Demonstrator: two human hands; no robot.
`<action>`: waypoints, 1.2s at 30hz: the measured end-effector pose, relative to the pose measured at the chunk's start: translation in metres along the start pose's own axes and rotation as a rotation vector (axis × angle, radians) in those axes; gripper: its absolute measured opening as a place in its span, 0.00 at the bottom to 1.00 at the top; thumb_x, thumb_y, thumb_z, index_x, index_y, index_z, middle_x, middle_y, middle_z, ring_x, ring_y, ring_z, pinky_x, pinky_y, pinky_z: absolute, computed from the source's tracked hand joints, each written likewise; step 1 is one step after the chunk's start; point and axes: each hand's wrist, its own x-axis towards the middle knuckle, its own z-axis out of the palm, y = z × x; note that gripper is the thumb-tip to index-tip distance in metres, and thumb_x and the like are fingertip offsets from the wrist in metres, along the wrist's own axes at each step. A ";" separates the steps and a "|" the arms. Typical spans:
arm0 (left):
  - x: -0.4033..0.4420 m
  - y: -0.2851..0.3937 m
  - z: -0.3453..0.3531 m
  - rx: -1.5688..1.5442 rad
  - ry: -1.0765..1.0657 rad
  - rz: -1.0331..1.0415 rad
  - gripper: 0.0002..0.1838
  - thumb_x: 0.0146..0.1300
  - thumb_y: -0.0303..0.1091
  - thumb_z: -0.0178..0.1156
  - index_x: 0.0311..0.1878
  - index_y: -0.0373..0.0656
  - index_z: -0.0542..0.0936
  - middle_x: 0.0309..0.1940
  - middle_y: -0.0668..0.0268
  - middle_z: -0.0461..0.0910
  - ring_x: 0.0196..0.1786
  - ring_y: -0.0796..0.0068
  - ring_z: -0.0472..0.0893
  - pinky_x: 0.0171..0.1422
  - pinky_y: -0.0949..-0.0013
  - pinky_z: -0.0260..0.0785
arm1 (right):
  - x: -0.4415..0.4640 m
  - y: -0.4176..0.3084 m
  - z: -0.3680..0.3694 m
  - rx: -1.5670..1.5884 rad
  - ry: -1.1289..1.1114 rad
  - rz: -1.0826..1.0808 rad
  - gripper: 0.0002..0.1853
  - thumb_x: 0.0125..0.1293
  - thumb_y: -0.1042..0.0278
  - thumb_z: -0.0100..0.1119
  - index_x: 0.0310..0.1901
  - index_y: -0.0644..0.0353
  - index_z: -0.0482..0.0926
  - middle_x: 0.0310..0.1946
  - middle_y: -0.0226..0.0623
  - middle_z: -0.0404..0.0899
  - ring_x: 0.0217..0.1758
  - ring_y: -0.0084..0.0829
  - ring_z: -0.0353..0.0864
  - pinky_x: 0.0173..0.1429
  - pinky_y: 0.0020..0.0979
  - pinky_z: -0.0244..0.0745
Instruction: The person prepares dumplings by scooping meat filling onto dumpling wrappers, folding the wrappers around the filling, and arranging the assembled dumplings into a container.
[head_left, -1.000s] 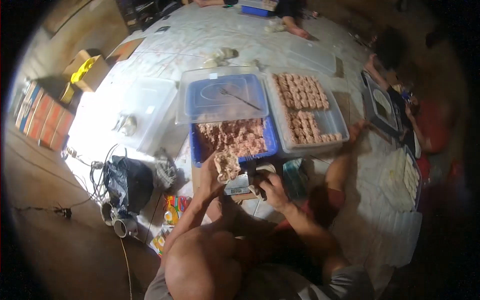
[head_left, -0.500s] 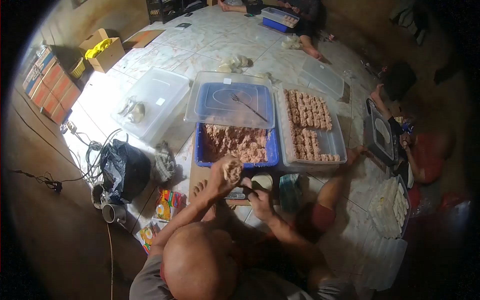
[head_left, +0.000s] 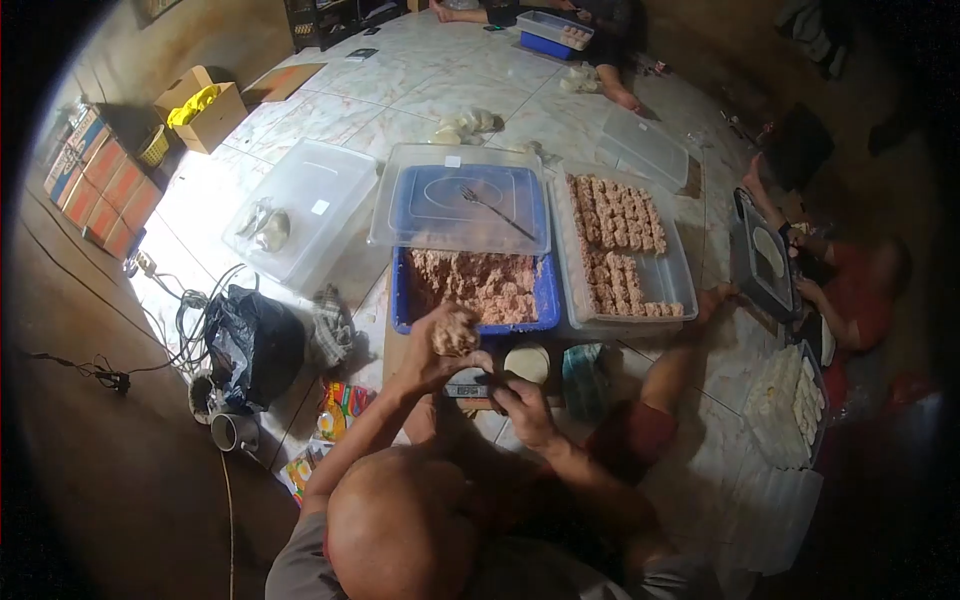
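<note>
My left hand is closed around a lump of minced meat filling, just in front of the blue tub. More of the pinkish meat mixture fills that tub. My right hand is closed on a small dark tool whose kind I cannot make out; its tip is close below the left hand. Beneath the hands is a digital scale, partly covered. A stack of round pale wrappers lies to the right of it, beside a green cloth.
A clear box at right holds rows of shaped meat pieces. A lid with a fork covers the tub's far part. At left are a black bag and a mug. People sit at right and far back.
My left hand has tilted and moved slightly left and toward me with the filling. My right hand has shifted slightly. The scale and the wrappers show more. The person at right has moved their hands.
</note>
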 end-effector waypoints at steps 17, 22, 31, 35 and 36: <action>-0.002 -0.011 0.018 -0.106 0.045 -0.170 0.26 0.44 0.33 0.85 0.41 0.39 0.78 0.33 0.72 0.78 0.38 0.84 0.75 0.43 0.75 0.71 | 0.012 0.021 0.002 -0.822 0.344 -0.627 0.12 0.62 0.84 0.49 0.46 0.68 0.79 0.38 0.45 0.78 0.44 0.42 0.80 0.51 0.41 0.74; -0.006 0.008 -0.019 -0.085 -0.100 -0.243 0.26 0.46 0.34 0.84 0.42 0.39 0.78 0.33 0.74 0.78 0.38 0.88 0.74 0.41 0.77 0.69 | -0.017 -0.025 -0.011 -0.394 0.119 -0.252 0.11 0.74 0.75 0.50 0.50 0.67 0.81 0.41 0.38 0.78 0.45 0.29 0.78 0.48 0.31 0.71; 0.006 0.011 -0.010 0.187 -0.156 0.000 0.30 0.44 0.46 0.85 0.43 0.37 0.81 0.28 0.61 0.79 0.33 0.73 0.76 0.39 0.66 0.69 | -0.005 -0.043 0.001 -0.793 0.230 -0.460 0.08 0.66 0.80 0.53 0.45 0.70 0.78 0.44 0.50 0.79 0.47 0.49 0.79 0.53 0.41 0.74; 0.008 -0.010 -0.018 0.399 -0.416 -0.009 0.33 0.49 0.46 0.81 0.53 0.36 0.78 0.38 0.55 0.82 0.38 0.55 0.80 0.43 0.61 0.71 | -0.015 -0.102 0.001 -0.979 0.147 -0.698 0.10 0.67 0.82 0.54 0.48 0.65 0.79 0.42 0.47 0.78 0.46 0.47 0.81 0.49 0.40 0.76; 0.008 -0.012 -0.015 0.394 -0.417 -0.002 0.33 0.49 0.46 0.81 0.53 0.36 0.78 0.38 0.55 0.82 0.38 0.55 0.80 0.43 0.61 0.71 | -0.008 -0.099 -0.007 -0.987 0.151 -0.700 0.10 0.67 0.82 0.54 0.48 0.65 0.79 0.42 0.47 0.78 0.46 0.47 0.81 0.49 0.40 0.76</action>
